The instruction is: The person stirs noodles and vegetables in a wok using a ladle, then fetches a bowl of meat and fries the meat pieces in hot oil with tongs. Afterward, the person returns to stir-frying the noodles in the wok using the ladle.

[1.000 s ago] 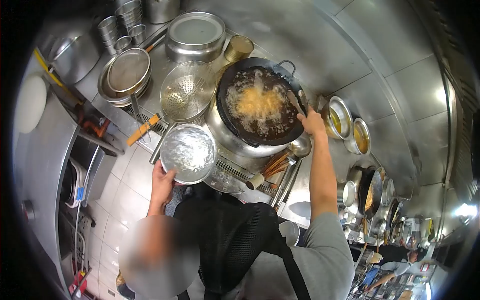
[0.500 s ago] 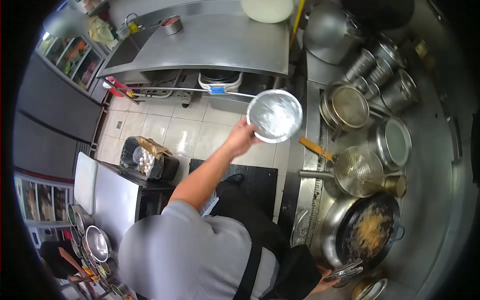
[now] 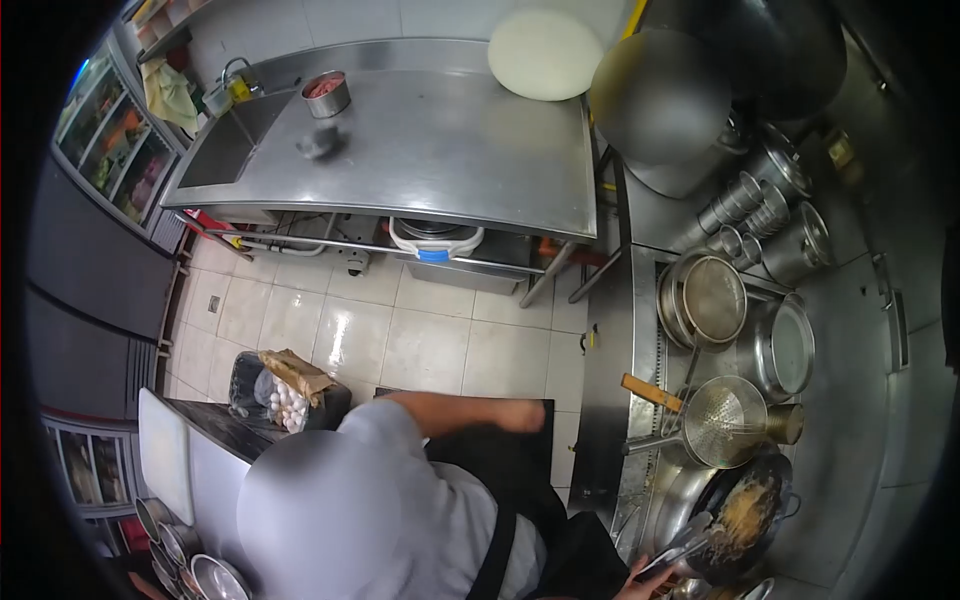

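Observation:
At the lower right, my right hand (image 3: 642, 578) is closed on a long metal utensil (image 3: 675, 552), whose far end reaches the rim of the black wok (image 3: 715, 500). Golden food (image 3: 745, 515) lies in dark oil in that wok. My left hand (image 3: 525, 415) is out in front of my body above the dark mat; no bowl shows in it, and its fingers are too blurred to make out. A small, blurred grey metallic object (image 3: 319, 143) appears over the steel table (image 3: 430, 130), near a round tin of red meat (image 3: 326, 93).
Beside the wok are a perforated strainer (image 3: 722, 422), sieves (image 3: 703, 298), a lidded pot (image 3: 790, 348) and stacked metal cups (image 3: 740, 200). A bin with eggs (image 3: 288, 408) stands on the tiled floor (image 3: 430, 335). A white board (image 3: 165, 455) lies at left.
The shiny bowl has left my left hand, which has dropped lower. A blurred grey object now appears over the steel table. The view has turned left, and the right hand's utensil is nearer the wok.

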The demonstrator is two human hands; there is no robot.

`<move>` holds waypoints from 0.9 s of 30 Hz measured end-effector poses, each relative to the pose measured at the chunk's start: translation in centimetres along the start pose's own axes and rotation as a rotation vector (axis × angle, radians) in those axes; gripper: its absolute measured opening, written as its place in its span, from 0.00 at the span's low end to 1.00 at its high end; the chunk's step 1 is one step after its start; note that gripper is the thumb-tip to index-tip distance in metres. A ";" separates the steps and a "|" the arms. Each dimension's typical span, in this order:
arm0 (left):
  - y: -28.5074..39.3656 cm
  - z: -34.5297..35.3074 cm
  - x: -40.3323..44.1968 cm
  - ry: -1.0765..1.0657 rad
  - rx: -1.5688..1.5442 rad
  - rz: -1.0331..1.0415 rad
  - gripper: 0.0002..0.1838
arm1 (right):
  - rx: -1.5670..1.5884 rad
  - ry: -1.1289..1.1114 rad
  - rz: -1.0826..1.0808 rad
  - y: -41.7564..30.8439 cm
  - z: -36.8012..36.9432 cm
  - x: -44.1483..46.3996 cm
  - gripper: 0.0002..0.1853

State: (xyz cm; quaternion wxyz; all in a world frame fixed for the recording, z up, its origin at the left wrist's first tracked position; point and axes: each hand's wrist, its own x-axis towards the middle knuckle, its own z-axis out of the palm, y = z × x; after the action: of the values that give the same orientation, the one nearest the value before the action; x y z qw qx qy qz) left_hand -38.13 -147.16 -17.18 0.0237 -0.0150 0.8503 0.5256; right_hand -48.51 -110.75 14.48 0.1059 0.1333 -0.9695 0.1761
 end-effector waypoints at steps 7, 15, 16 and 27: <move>10.2 7.7 5.9 -0.476 -0.059 0.408 0.08 | 0.522 0.065 0.100 -1.3 14.0 -0.3 0.39; 7.8 3.6 0.6 -0.282 0.187 0.203 0.06 | 0.656 -0.168 0.312 7.6 15.5 -9.3 0.44; 7.7 4.2 0.4 -0.295 0.185 0.199 0.06 | 0.675 -0.168 0.389 10.5 15.6 -12.3 0.45; 7.2 14.4 5.5 -0.271 0.120 -0.037 0.12 | 0.435 -0.086 0.716 22.9 19.7 -25.6 0.41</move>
State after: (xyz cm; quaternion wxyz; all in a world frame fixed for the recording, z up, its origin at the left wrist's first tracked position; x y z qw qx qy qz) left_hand -43.63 -131.05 -17.55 0.1489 0.0420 0.8688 0.4704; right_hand -34.32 -91.70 -17.13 -0.0331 -0.1855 -0.8984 0.3968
